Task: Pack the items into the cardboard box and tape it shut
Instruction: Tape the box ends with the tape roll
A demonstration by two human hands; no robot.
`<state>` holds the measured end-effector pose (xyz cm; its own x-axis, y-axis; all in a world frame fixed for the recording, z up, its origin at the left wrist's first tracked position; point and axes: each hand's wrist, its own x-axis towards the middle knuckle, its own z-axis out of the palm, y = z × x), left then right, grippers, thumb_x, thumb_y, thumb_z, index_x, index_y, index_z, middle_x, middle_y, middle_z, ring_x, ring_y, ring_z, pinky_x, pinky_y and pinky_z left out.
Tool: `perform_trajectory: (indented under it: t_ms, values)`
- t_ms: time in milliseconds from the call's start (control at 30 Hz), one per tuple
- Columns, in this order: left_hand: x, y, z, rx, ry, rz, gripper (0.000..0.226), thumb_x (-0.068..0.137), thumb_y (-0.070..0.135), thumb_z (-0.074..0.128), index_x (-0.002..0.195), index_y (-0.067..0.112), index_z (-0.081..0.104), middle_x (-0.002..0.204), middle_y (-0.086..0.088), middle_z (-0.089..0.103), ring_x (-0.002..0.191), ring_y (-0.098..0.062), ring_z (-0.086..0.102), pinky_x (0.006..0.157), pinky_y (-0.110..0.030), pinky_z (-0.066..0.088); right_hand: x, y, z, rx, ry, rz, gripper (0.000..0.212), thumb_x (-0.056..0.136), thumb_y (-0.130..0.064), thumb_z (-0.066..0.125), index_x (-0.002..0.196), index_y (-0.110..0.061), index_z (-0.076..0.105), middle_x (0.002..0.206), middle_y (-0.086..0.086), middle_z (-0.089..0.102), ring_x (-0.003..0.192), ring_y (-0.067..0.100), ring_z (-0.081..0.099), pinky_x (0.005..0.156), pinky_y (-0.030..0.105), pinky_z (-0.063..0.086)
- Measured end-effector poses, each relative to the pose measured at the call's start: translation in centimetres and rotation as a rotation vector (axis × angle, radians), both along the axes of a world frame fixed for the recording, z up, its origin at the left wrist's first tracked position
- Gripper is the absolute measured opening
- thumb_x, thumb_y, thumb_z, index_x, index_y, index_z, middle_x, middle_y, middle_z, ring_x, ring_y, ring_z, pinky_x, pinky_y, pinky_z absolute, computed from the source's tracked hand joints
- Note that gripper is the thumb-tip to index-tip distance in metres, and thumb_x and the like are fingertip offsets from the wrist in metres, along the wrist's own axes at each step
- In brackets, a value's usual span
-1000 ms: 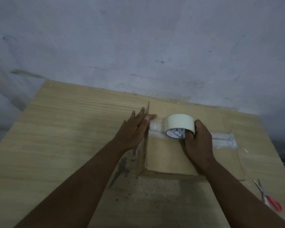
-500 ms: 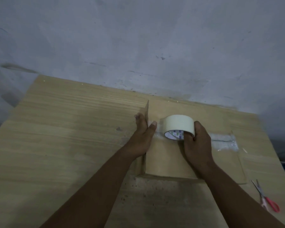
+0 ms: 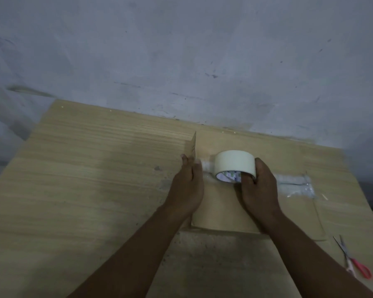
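A closed cardboard box point(image 3: 220, 209) sits on the wooden table, its top crossed by a strip of clear tape point(image 3: 293, 183) running left to right. My right hand point(image 3: 258, 188) grips a cream roll of tape point(image 3: 235, 164) standing on the box top near its left end. My left hand point(image 3: 188, 186) lies flat against the box's left side at the top edge, thumb pressing the tape end over the corner. The box contents are hidden.
Red-handled scissors point(image 3: 353, 261) lie on the table point(image 3: 73, 190) at the lower right. A grey wall rises right behind the table's far edge. The table's left half is bare wood with some scuffs near the box.
My left hand slid from lying over the box's top edge down onto its left side. The tape roll and my right hand stayed almost in place; the view shifted slightly.
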<state>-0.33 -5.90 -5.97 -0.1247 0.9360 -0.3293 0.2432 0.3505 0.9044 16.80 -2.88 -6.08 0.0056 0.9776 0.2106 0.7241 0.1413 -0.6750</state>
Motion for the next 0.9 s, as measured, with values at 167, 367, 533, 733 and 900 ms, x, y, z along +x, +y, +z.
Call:
perform_trajectory:
  t_ms: [167, 367, 533, 733, 900]
  values:
    - [1.1, 1.8, -0.1, -0.059, 0.122, 0.053, 0.059, 0.105, 0.038, 0.023, 0.155, 0.009, 0.012, 0.149, -0.015, 0.041, 0.135, -0.028, 0.041, 0.105, -0.031, 0.033, -0.4, -0.2, 0.3, -0.005, 0.008, 0.006, 0.017, 0.081, -0.020, 0.040, 0.078, -0.004, 0.042, 0.073, 0.010, 0.051, 0.068, 0.026, 0.050, 0.056, 0.041, 0.039]
    - [0.0, 1.5, -1.1, 0.061, 0.170, 0.025, 0.049, 0.106, 0.031, 0.027, 0.150, 0.010, 0.029, 0.149, -0.009, 0.043, 0.135, -0.021, 0.042, 0.090, -0.009, 0.026, -0.5, -0.3, 0.1, 0.006, -0.011, -0.011, 0.017, 0.080, -0.021, 0.040, 0.075, -0.004, 0.039, 0.071, 0.009, 0.048, 0.065, 0.023, 0.045, 0.054, 0.034, 0.032]
    - [-0.2, 1.4, -1.0, 0.012, 0.184, -0.033, 0.052, 0.106, 0.030, 0.023, 0.153, 0.007, 0.017, 0.138, -0.019, 0.053, 0.121, -0.028, 0.054, 0.083, -0.020, 0.037, -0.5, -0.3, -0.1, 0.026, -0.052, -0.035, 0.014, 0.083, -0.016, 0.042, 0.074, -0.006, 0.037, 0.072, 0.008, 0.045, 0.064, 0.021, 0.042, 0.053, 0.022, 0.027]
    - [0.7, 0.6, -0.6, -0.097, 0.108, -0.025, 0.066, 0.103, 0.045, 0.020, 0.154, 0.016, -0.011, 0.155, -0.016, 0.031, 0.135, -0.030, 0.041, 0.101, -0.031, 0.034, -0.6, -0.1, -0.2, 0.059, -0.067, -0.012, 0.015, 0.081, -0.019, 0.039, 0.076, -0.004, 0.038, 0.073, 0.009, 0.046, 0.066, 0.024, 0.043, 0.056, 0.035, 0.026]
    - [-0.1, 0.3, -0.7, 0.015, 0.215, -0.028, 0.054, 0.105, 0.039, 0.020, 0.155, 0.023, 0.009, 0.123, -0.015, 0.063, 0.103, -0.027, 0.062, 0.089, -0.036, 0.049, -0.5, -0.2, -0.4, 0.046, -0.093, -0.025, 0.014, 0.081, -0.021, 0.039, 0.078, -0.007, 0.038, 0.076, 0.006, 0.044, 0.069, 0.025, 0.043, 0.060, 0.035, 0.029]
